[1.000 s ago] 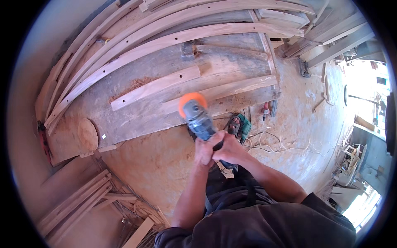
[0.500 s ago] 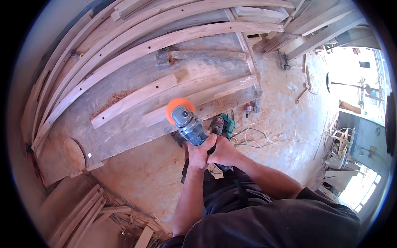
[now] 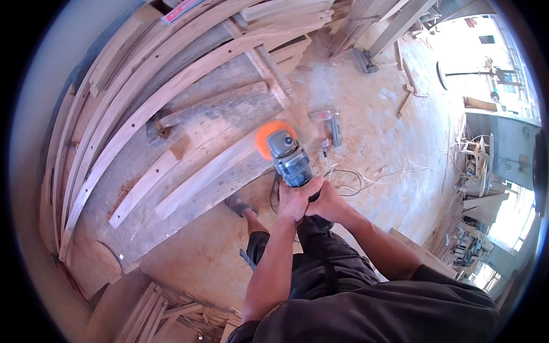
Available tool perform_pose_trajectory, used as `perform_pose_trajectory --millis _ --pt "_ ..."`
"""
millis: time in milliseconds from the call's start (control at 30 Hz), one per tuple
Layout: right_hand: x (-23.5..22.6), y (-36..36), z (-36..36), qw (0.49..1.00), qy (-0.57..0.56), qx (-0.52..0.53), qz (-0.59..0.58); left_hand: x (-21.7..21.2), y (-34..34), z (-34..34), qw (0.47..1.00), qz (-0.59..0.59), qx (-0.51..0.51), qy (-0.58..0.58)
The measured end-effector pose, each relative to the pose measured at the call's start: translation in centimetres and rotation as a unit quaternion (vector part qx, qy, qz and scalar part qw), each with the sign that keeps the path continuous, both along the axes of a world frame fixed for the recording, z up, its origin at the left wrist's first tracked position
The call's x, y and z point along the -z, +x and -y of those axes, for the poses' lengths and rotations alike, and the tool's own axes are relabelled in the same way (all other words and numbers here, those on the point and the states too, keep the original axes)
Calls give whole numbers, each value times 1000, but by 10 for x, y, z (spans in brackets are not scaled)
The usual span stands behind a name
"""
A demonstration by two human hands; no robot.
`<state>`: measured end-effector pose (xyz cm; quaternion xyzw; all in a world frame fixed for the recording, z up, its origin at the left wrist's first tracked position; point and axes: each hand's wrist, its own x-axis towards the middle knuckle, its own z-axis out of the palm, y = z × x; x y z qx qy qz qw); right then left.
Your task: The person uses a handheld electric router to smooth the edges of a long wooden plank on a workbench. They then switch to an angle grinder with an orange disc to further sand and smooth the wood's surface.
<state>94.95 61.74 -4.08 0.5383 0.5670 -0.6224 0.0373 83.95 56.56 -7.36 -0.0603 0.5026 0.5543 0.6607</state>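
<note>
Sanding appears under way: a grinder (image 3: 290, 160) is gripped by both hands, left hand (image 3: 295, 200) and right hand (image 3: 329, 203) closed around its body, its orange disc (image 3: 269, 137) over a plank (image 3: 211, 171). Steady downward pressure seems needed next.

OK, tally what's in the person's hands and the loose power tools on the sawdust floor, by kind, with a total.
Hands: 2, left hand and right hand, both gripping the grinder.
Angle grinder with orange disc: 1.
Power tool on floor: 1.
Total: 4.
</note>
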Motion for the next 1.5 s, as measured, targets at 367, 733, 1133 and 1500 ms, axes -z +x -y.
perform_pose_trajectory --millis 367,733,1133,1500 --pt "-17 80 -43 963 -62 259 -45 2 -16 -33 656 -750 64 53" --pt "0 128 -6 958 -71 277 8 21 -186 9 561 -751 332 104" --pt "-17 106 13 960 -74 269 11 37 -155 13 559 -779 282 31" --pt "-33 7 55 996 -13 84 -40 -23 -48 102 956 -289 -49 -12"
